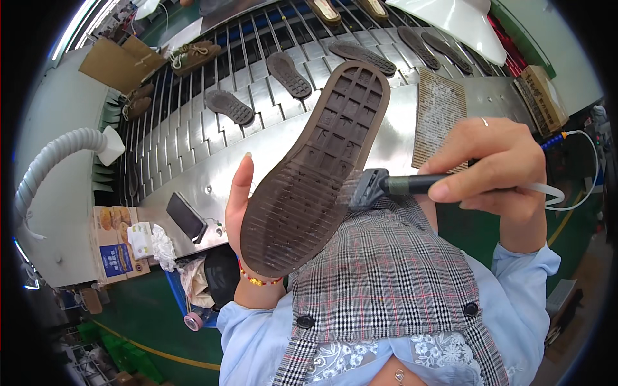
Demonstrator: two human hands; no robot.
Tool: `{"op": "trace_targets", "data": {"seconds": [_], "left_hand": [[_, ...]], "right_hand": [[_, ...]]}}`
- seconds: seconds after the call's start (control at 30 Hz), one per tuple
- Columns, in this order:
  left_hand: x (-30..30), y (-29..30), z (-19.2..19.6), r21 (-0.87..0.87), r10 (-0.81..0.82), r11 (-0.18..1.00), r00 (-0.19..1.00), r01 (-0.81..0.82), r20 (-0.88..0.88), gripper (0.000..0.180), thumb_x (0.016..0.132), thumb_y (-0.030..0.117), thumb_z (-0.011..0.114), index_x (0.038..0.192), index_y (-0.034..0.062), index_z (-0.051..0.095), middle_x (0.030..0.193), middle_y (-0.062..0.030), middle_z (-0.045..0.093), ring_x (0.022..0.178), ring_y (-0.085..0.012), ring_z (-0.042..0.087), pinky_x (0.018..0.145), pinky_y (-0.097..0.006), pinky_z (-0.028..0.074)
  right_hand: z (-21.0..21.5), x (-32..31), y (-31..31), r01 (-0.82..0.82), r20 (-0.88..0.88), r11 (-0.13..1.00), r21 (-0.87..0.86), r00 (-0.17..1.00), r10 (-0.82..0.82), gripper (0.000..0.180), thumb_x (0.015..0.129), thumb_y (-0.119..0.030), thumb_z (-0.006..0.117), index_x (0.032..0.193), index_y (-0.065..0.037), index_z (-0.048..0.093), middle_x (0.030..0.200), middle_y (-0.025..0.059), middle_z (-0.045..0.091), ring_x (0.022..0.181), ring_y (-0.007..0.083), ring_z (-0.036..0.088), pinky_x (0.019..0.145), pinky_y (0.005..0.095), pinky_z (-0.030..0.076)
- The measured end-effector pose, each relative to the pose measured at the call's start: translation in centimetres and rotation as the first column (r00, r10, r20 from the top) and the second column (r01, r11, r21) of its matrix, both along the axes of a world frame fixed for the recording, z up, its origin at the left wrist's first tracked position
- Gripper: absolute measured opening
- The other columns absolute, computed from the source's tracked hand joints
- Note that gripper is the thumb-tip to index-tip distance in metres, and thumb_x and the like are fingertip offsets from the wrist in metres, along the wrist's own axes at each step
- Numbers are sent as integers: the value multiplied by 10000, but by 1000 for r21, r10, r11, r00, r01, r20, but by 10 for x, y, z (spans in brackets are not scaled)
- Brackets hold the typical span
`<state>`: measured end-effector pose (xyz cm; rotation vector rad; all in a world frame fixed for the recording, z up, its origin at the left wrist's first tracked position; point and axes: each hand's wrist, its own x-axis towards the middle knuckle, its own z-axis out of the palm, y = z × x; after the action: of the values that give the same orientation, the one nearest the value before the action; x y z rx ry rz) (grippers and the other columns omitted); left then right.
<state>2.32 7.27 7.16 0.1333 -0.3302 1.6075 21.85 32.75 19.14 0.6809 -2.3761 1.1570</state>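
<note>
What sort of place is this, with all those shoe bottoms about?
Probably a shoe factory. The left hand holds a brown shoe sole, more soles lie on what looks like a metal conveyor, and brown shoes are at its left side.

Left hand (pixel 237 209), thumb (pixel 242 175) raised, other digits hidden; right hand (pixel 496 164) pinched tight, fingers (pixel 479 181) curled, wrist (pixel 523 231) below grip.
</note>
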Motion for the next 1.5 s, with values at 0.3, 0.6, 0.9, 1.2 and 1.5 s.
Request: {"op": "trace_targets", "data": {"seconds": [0.3, 0.6, 0.9, 1.2, 1.5], "left_hand": [[34, -2, 15, -266, 293, 858, 845, -438, -447, 436, 953, 291, 513, 1326, 69, 475, 1281, -174, 561, 1143, -387, 563, 926, -482, 513], [15, 58, -9, -156, 415, 825, 771, -542, -484, 534, 1006, 339, 406, 1473, 96, 318, 1550, -130, 253, 1376, -363, 330, 1047, -518, 411], [19, 61, -19, -256, 422, 748, 736, -613, -529, 527, 1035, 306, 322, 1469, 13, 264, 1498, -114, 355, 965, -173, 603, 811, -327, 566], [21, 53, -14, 25, 591, 722, 597, -692, -542, 681, 999, 404, 426, 1515, 55, 151, 1128, -193, 595, 763, -199, 538, 645, -244, 493], [15, 46, -1, 90, 653, 645, 486, -759, -580, 669, 1010, 455, 354, 1478, -3, 218, 1190, -161, 563, 709, -126, 542, 531, -192, 465]], "right_hand": [[-1, 7, -5, 8, 64, 822, -569, 997, 35, 359, 761, -168, 682, 972, 122, 671, 852, 261, 679, 680, 257, 675, 619, 316, 555], [-48, -22, -44, 343, 365, 371, -863, 931, -11, 338, 932, -190, 519, 1045, 114, 615, 835, 227, 694, 715, 229, 701, 667, 308, 576], [-62, -31, -83, 472, 212, 703, -533, 878, -429, 235, 879, -53, 606, 1070, 79, 640, 861, 154, 706, 710, 189, 695, 658, 266, 548], [-41, -26, -98, 285, -238, 958, -24, 929, -282, 333, 718, 24, 699, 1028, 117, 619, 869, 185, 669, 706, 280, 683, 611, 321, 561], [-39, -21, -96, 249, -154, 967, -47, 955, -254, 366, 694, 6, 717, 1038, 101, 635, 873, 172, 683, 714, 277, 686, 621, 317, 562]]}}
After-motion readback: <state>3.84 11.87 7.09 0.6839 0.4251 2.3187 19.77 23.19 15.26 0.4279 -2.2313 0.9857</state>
